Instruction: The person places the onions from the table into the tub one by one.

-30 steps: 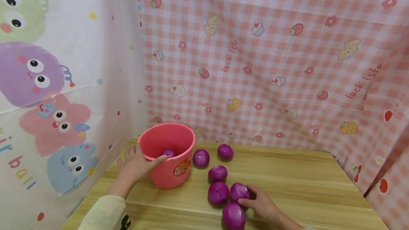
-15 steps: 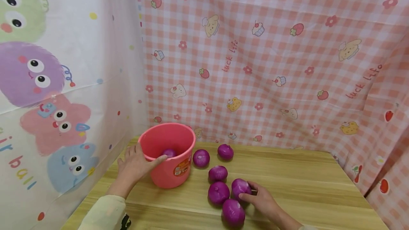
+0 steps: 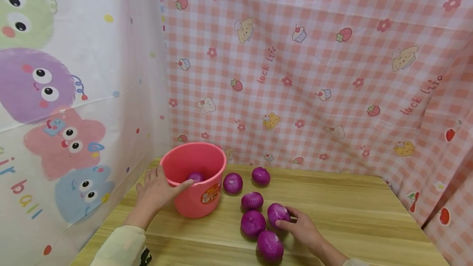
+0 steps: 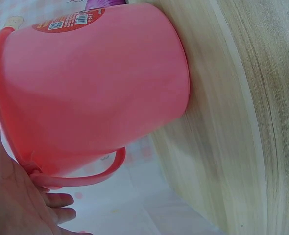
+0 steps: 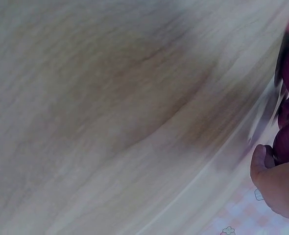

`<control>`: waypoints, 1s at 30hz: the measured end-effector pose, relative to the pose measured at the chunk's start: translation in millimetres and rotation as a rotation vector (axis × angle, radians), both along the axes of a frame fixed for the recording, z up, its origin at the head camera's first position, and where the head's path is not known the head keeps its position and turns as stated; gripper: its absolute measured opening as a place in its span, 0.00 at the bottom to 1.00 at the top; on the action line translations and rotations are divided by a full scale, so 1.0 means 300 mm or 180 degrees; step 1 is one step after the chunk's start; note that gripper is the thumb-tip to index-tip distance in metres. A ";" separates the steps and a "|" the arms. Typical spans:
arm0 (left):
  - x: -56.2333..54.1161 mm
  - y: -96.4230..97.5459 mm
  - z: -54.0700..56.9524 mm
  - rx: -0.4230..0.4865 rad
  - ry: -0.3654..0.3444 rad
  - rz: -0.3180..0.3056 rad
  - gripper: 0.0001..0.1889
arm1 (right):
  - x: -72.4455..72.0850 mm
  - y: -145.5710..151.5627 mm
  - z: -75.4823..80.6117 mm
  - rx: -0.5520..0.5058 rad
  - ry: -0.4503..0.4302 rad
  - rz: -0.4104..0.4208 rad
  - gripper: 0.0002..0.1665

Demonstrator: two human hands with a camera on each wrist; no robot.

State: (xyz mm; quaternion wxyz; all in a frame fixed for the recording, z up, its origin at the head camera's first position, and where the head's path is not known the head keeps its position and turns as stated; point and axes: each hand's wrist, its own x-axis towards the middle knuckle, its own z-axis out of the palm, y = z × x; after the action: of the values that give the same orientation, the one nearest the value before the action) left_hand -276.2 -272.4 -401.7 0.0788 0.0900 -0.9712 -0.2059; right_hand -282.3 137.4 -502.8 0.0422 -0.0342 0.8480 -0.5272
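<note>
A pink bucket [image 3: 197, 200] stands at the left of the wooden table with one purple onion [image 3: 196, 177] inside. On its near left rim rests my left hand [image 3: 153, 190], thumb along the front edge and fingers spread at the side. The left wrist view shows the palm by the rim and fingertips [image 4: 61, 214] beyond the bucket's handle [image 4: 85, 181]. With thumb and fingers, my right hand [image 3: 304, 231] holds a purple onion [image 3: 277, 213] from its right side. Just left of it sits another onion [image 3: 253, 223], and a larger one [image 3: 270, 245] lies nearer me.
More onions sit beyond: a ridged onion [image 3: 252, 201], one beside the bucket [image 3: 233, 183], and one farther back [image 3: 260, 175]. The wooden table [image 3: 343, 204] extends to the right. A checked pink cloth [image 3: 314, 73] hangs behind it, and a white printed cloth [image 3: 122, 93] at the left.
My right hand has shifted the held onion slightly away from me, opening a gap to the nearest onion, which has also moved a little. My left hand and the bucket have stayed put.
</note>
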 end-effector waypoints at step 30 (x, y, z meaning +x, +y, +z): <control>-0.001 -0.003 -0.004 0.0036 0.0056 -0.0022 0.73 | -0.053 -0.070 0.098 -0.0246 0.0205 -0.0029 0.46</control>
State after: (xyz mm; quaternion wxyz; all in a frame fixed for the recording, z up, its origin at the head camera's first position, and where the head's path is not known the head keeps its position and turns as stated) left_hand -276.5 -273.3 -402.7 0.0860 0.0853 -0.9696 -0.2125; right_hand -298.3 116.3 -473.4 0.0112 -0.0490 0.8280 -0.5584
